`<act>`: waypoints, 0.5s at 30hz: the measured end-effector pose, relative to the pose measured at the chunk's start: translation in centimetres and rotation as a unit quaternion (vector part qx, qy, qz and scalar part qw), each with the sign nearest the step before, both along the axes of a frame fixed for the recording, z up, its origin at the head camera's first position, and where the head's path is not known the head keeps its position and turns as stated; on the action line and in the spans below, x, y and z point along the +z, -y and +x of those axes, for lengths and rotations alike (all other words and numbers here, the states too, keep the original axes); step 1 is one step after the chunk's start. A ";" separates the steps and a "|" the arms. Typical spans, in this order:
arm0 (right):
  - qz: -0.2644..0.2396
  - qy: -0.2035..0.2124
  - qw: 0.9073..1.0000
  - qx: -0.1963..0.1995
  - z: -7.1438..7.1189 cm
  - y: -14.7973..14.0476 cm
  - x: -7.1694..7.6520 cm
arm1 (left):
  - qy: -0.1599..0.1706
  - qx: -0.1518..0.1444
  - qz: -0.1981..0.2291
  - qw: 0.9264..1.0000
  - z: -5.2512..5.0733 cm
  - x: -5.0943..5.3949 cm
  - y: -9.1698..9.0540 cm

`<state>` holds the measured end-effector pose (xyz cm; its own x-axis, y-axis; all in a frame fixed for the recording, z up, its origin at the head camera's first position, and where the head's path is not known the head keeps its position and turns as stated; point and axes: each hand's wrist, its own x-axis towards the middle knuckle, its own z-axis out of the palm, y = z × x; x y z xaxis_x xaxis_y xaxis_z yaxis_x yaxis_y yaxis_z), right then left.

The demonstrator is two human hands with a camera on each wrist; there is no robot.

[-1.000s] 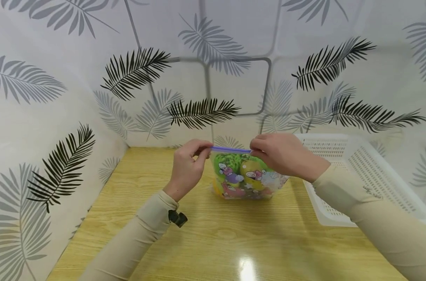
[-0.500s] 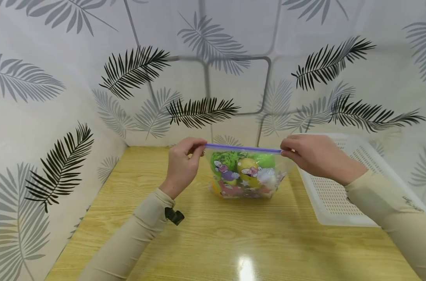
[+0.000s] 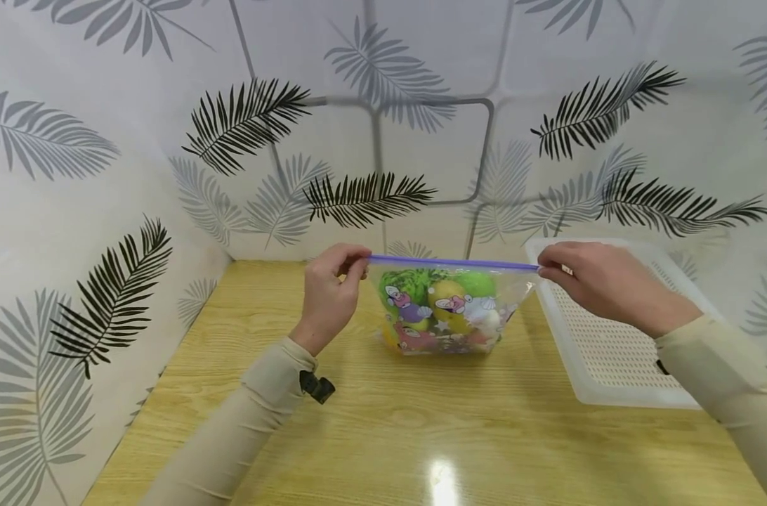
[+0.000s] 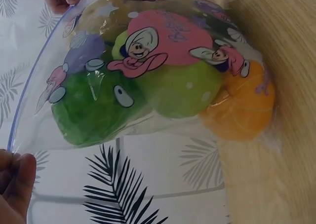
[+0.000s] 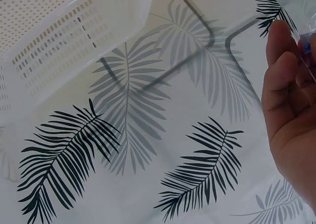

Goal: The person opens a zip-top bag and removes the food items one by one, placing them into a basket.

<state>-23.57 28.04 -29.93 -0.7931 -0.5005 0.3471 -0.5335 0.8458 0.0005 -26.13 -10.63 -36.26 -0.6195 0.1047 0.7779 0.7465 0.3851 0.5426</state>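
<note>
A clear zip bag (image 3: 443, 323) with cartoon prints stands upright on the table, its purple zip strip (image 3: 453, 263) stretched straight across the top. Pinched at the strip's left end is my left hand (image 3: 329, 295); my right hand (image 3: 611, 284) pinches the right end. Through the plastic show several rounded things in green, yellow and orange. The left wrist view gives a closer look at a dark green one (image 4: 94, 110) and an orange one (image 4: 244, 108); their kind is unclear behind the print. In the right wrist view, the right hand (image 5: 291, 120) holds the strip's purple end.
A white perforated plastic basket (image 3: 582, 379) stands on the right side of the wooden table (image 3: 371, 429), partly behind my right forearm. A pale cloth with a leaf pattern (image 3: 421, 154) hangs behind and along the left side.
My right hand has travelled rightward along the zip strip from near its middle to its right end, uncovering the strip. The left hand keeps its pinch, having moved only slightly left and up.
</note>
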 end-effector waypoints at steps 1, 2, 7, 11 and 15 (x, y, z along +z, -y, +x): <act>-0.004 0.003 1.000 -0.002 0.0 0.1 0.0 | 0.011 -0.001 0.000 1.000 0.0 -0.2 -0.1; -0.008 0.006 1.000 -0.004 -0.1 0.2 0.0 | 0.030 -0.007 0.001 1.000 0.0 -0.3 -0.1; -0.016 0.002 1.000 -0.012 -0.1 0.5 -0.2 | 0.193 -0.076 -0.020 0.978 0.3 -1.8 -0.1; -0.021 -0.004 1.000 -0.012 -0.1 0.7 -0.4 | 0.294 -0.121 -0.057 0.946 0.1 -3.7 -0.5; -0.028 -0.008 1.000 -0.007 -0.2 0.9 -0.6 | 0.342 -0.155 -0.087 0.923 -0.3 -5.5 -1.1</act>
